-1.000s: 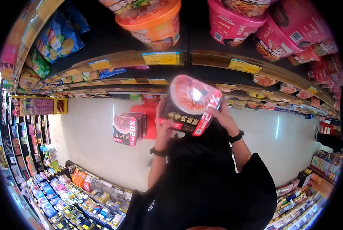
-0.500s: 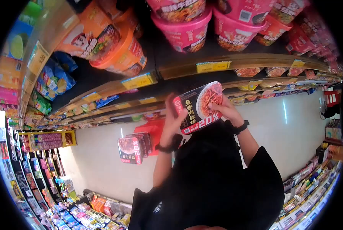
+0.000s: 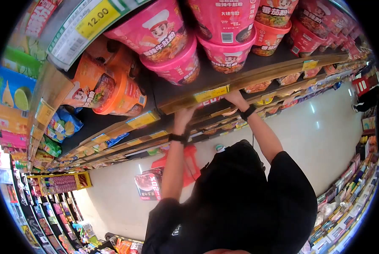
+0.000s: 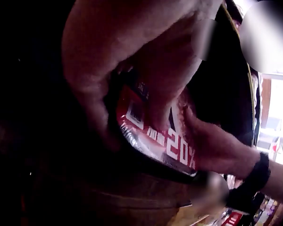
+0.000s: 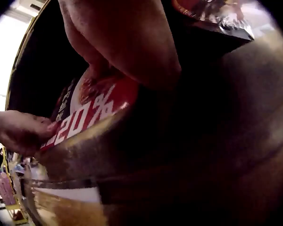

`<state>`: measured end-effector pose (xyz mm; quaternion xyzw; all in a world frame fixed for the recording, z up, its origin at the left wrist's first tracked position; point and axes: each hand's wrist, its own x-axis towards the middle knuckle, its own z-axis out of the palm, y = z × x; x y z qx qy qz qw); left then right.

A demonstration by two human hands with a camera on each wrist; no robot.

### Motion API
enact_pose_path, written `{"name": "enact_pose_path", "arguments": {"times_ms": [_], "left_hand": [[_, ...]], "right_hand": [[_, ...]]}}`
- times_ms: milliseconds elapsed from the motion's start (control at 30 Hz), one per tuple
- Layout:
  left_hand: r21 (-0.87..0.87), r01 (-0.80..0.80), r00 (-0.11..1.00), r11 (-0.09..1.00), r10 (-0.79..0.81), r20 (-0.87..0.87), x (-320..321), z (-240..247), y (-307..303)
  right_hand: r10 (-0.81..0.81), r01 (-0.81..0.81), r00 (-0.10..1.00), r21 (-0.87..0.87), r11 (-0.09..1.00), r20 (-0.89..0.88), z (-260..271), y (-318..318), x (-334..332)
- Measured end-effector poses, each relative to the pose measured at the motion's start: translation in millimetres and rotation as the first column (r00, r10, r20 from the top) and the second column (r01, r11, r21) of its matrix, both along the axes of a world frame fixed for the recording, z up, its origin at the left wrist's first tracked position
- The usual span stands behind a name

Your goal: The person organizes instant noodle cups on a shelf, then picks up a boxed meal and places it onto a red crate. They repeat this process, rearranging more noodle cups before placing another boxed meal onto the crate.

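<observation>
A black and red packaged instant rice meal [image 3: 210,101] with a large 20% print is held by both hands inside a shelf bay, mostly hidden beneath the shelf above in the head view. My left hand [image 3: 183,116] grips one end; the left wrist view shows its thumb over the top of the meal box [image 4: 153,136] and fingers down the side. At the other end, my right hand [image 3: 237,99] grips the box; in the right wrist view its fingers [image 5: 127,42] overlap the printed lid. The box front lies close over the shelf edge [image 5: 94,155].
Pink noodle tubs [image 3: 227,55] and orange tubs [image 3: 124,95] stand on the shelf above. More packaged meals [image 3: 259,86] sit to the right on the lower shelf. Below, similar boxes [image 3: 147,186] are stacked beside a red object [image 3: 191,163] over the pale floor [image 3: 113,199].
Both hands have carried the meal box forward from in front of the body into the shelf bay. Before, it was tilted and turned in the hands. The head view has shifted too.
</observation>
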<state>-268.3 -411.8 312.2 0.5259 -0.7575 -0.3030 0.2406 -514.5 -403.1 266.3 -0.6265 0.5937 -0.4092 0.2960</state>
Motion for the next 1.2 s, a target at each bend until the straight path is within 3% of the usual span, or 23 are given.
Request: {"name": "enact_pose_path", "arguments": {"times_ms": [67,167,300,333,400,533,600,633,767,867,933,967,1033,1100,1133,1200], "left_hand": [[0.003,0.018,0.994,1.0,-0.019,0.104,4,-50,-31],[0.034,-0.05,0.999,0.998,0.05,0.02,11,-85,-43],[0.014,-0.105,0.994,0.994,0.105,0.007,34,-145,-58],[-0.001,-0.12,0.993,0.993,0.12,-0.002,36,-157,-64],[-0.004,-0.133,0.991,0.991,0.134,0.002,34,-161,-72],[0.003,-0.175,0.984,0.985,0.175,0.019,23,-155,-88],[0.01,-0.199,0.98,0.98,0.199,0.025,23,-157,-92],[0.011,-0.209,0.978,0.978,0.208,0.024,22,-153,-93],[0.017,-0.204,0.979,0.979,0.203,0.03,22,-145,-97],[0.041,-0.168,0.986,0.985,0.167,0.022,27,-128,-91],[0.087,-0.103,0.995,0.991,0.102,0.019,30,-98,-75],[0.139,-0.054,0.998,0.989,0.05,0.029,30,-78,-60],[0.275,0.064,0.995,0.959,-0.082,0.054,21,-25,-23],[0.4,0.112,0.96,0.91,-0.203,0.193,10,11,10],[0.428,0.108,0.92,0.897,-0.253,0.299,5,19,22],[0.351,0.072,0.76,0.934,-0.279,0.587,6,9,38]], "right_hand": [[-0.035,0.004,0.965,-0.118,0.993,-0.258,-23,-11,-9],[-0.109,-0.024,0.848,-0.242,0.97,-0.518,-34,-10,-16],[-0.305,-0.007,0.786,-0.501,0.866,-0.538,-46,-4,5],[-0.147,-0.018,0.854,-0.31,0.95,-0.499,-42,0,8],[-0.18,-0.022,0.867,-0.398,0.917,-0.465,-55,0,18],[0.039,-0.062,0.946,-0.061,0.996,-0.322,-31,7,15],[0.099,-0.106,0.972,-0.02,0.994,-0.211,-65,-2,6],[0.087,-0.095,0.958,-0.016,0.995,-0.274,-50,3,3],[-0.09,-0.023,0.914,-0.274,0.962,-0.395,-55,8,13],[0.015,-0.062,0.942,-0.128,0.99,-0.334,-26,11,11],[-0.002,-0.055,0.977,-0.264,0.963,-0.212,-27,15,15],[0.028,-0.079,0.945,-0.146,0.986,-0.327,-14,21,15],[0.011,-0.07,0.914,-0.131,0.989,-0.407,-2,32,19],[-0.008,-0.054,0.88,-0.117,0.992,-0.475,-8,36,23],[0.037,-0.056,0.88,-0.026,0.998,-0.474,7,37,22],[0.1,-0.057,0.886,0.108,0.993,-0.452,34,38,23]]}}
